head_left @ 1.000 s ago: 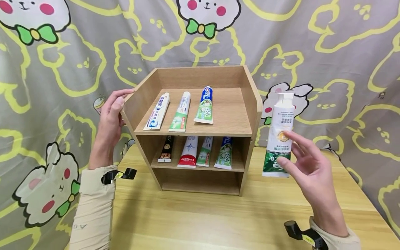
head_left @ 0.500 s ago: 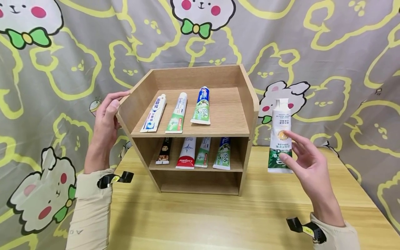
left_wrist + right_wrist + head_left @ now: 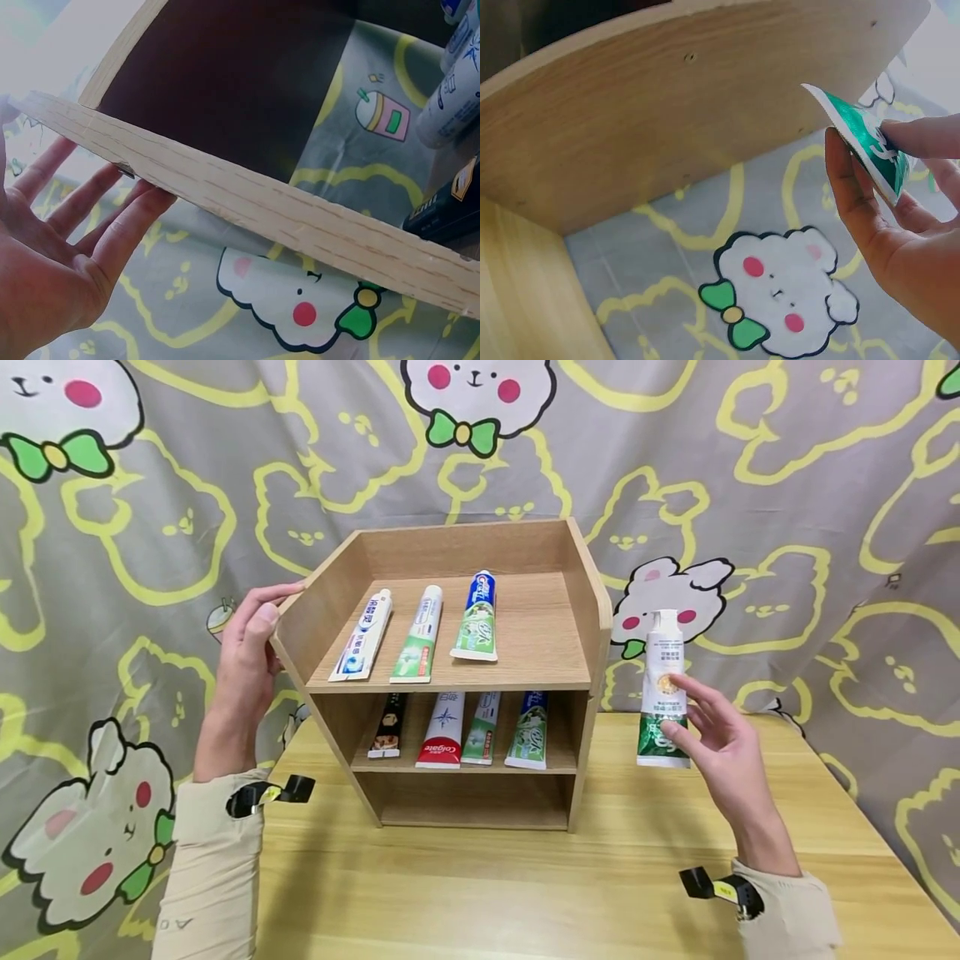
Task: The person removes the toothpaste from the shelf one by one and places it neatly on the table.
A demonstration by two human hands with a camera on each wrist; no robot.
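Observation:
My right hand [image 3: 723,747] pinches a white and green toothpaste tube [image 3: 663,689], cap up, in the air to the right of a wooden shelf [image 3: 450,687]. In the right wrist view, the thumb lies on the green end [image 3: 866,135] and fingers are behind it. My left hand [image 3: 243,681] rests against the shelf's left side panel; the left wrist view shows its fingers [image 3: 124,225] fairly straight, tips touching the panel's outer side. On the top board lie a white tube [image 3: 362,637], a white-green tube [image 3: 417,635] and a blue-green Crest tube [image 3: 476,617].
The middle compartment holds a black tube [image 3: 387,727], a red-white Colgate tube [image 3: 442,735], a white-green tube [image 3: 482,728] and a blue-green tube [image 3: 529,735]. The shelf stands on a wooden table [image 3: 450,893]. A patterned curtain [image 3: 315,435] hangs close behind and at both sides.
The right hand has moved the toothpaste tube slightly farther away and upright beside the shelf. The whole view has drifted a little; the left hand stays on the side panel.

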